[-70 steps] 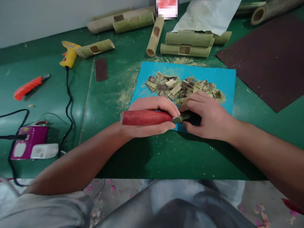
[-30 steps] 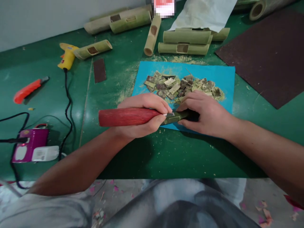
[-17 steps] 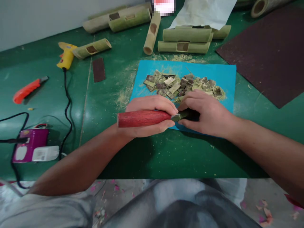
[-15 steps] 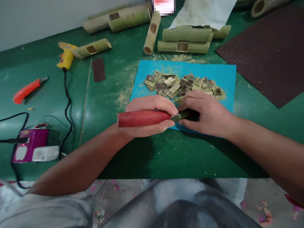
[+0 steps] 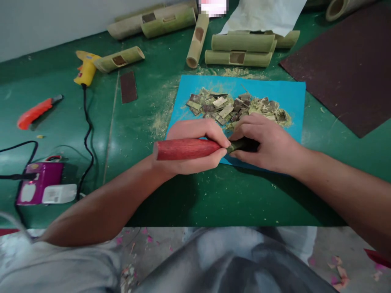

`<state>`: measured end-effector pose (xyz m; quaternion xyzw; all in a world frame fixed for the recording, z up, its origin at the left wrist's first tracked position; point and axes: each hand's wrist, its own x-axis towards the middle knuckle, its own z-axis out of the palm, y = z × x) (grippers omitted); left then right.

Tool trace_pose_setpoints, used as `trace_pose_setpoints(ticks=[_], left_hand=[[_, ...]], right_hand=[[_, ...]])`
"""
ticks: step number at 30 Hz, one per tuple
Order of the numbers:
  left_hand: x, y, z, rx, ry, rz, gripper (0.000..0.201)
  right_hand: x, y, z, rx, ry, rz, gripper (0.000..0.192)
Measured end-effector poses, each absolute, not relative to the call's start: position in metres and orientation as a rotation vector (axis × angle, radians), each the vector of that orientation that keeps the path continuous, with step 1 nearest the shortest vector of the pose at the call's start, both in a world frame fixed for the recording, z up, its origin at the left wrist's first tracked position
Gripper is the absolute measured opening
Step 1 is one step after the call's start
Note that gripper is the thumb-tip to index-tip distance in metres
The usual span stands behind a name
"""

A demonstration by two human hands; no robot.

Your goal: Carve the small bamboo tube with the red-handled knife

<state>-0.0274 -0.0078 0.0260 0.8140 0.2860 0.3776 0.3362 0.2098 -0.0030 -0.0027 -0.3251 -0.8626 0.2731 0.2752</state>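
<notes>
My left hand (image 5: 195, 148) is wrapped around the red wooden handle (image 5: 183, 149) of a carving tool that lies level, pointing right. Its tip meets a small green bamboo piece (image 5: 236, 145) that my right hand (image 5: 265, 144) pins down at the near edge of a blue mat (image 5: 290, 101). The fingers of both hands almost touch, and they hide the blade. A heap of cut bamboo chips (image 5: 235, 108) lies on the mat just beyond my hands.
Several bamboo tubes (image 5: 241, 49) lie at the back of the green table (image 5: 198, 199). A yellow glue gun (image 5: 86, 69), an orange utility knife (image 5: 33, 114) and a purple box with a white plug (image 5: 42, 188) sit left. Dark sandpaper (image 5: 345, 69) covers the right.
The red handle slid left out of my left hand about a second ago, baring more of the bamboo piece, then pushed right again. Since then both hands have held almost still.
</notes>
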Motion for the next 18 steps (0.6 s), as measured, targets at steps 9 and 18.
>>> trace_pose_setpoints(ticks=[9,18], left_hand=[[-0.0328,-0.0078,0.0237,2.035,0.751,1.096,0.008],[-0.0359,-0.0052,0.0246,2.011,0.759,0.897,0.004]], right_hand=[[0.209,-0.0033,-0.0043,-0.887,-2.336,0.685,0.015],[0.2092,-0.0027,-0.0034,-0.899,-2.314,0.734,0.01]])
